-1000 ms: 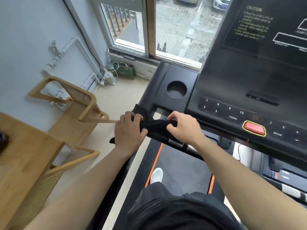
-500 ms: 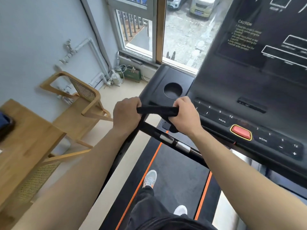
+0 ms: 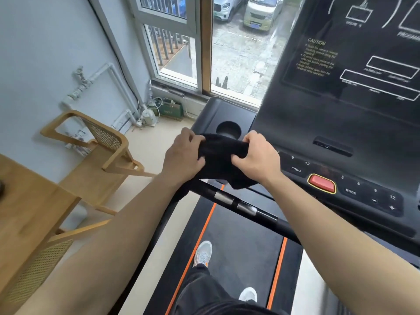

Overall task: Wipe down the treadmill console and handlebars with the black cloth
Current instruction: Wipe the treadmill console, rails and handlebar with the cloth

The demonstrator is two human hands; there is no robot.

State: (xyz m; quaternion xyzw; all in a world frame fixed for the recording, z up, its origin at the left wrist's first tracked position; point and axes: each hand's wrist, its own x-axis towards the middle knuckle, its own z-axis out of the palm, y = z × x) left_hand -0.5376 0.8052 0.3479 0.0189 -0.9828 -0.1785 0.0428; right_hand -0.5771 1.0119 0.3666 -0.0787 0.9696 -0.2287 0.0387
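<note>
Both hands are gripping one black cloth [image 3: 223, 159] between them. The left hand [image 3: 184, 155] is pinching its left edge with curled fingers, and the right hand [image 3: 258, 155] is bunching its right edge the same way. The cloth is sagging in the middle, hanging just above the front handlebar [image 3: 247, 209] and in front of the cup holder [image 3: 228, 129] at the left corner of the console [image 3: 318, 133].

Judging from this, the person is gathering or refolding the cloth, not wiping; no part of it is clearly pressing on a surface. The next move probably calls for folding it into a pad under one palm, then laying it flat on the console or wrapping it round the bar. The red stop button [image 3: 322, 183] and the keys beside it are sitting close by, so light pressure there would be wise.

Counting: two hands, one cloth, one cup holder in view, one red button, one crossbar with two metal sensor plates [image 3: 223, 197]. Off to the left, two wooden chairs [image 3: 95, 142] are standing, one near the wall and one closer, beside one wooden table [image 3: 29, 201]. Two shoes [image 3: 203, 253] are resting on the belt.
</note>
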